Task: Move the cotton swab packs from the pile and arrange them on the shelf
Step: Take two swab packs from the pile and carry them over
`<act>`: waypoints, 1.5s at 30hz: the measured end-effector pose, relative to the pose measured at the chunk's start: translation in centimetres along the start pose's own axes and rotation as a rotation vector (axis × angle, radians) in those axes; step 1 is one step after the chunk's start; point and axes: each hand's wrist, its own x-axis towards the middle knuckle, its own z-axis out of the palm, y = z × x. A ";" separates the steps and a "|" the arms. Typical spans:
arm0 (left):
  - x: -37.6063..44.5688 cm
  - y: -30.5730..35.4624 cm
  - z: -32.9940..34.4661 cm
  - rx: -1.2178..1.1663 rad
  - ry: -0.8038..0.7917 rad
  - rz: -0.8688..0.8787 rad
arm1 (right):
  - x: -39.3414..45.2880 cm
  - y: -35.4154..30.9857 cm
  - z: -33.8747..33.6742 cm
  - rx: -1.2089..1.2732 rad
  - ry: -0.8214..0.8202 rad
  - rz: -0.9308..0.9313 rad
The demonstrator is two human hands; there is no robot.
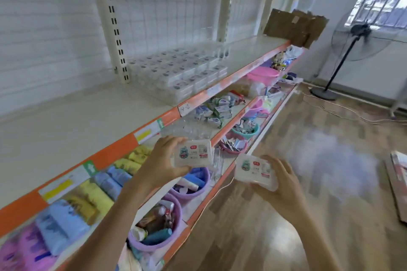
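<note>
— What is in the hands?
— Each grips one cotton swab pack. The left hand (161, 161) holds a pack (193, 154) in front of the shelf edge; the right hand (280, 182) holds another pack (255, 171) lower, over the wooden floor (308, 160).
— And the shelf (66, 130)?
— Rows of packs (180, 72) already sit on it, farther along. Below are purple tubs (154, 226) of goods. A standing fan (356, 37) is far right.
</note>
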 end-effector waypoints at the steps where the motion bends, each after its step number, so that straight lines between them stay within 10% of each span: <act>1: 1.0 0.3 0.9 -0.008 -0.010 -0.008 | 0.2 1.1 -0.3 -0.001 0.011 0.020; 11: 15.4 0.3 8.2 -0.025 -0.050 0.051 | 12.3 12.0 -1.4 -0.049 -0.015 0.067; 24: 33.6 -2.7 5.4 0.237 0.300 -0.101 | 40.0 13.9 0.7 0.015 -0.182 -0.289; 45: 38.8 -0.5 10.8 0.510 0.578 -0.610 | 59.5 16.2 10.1 0.329 -0.615 -0.778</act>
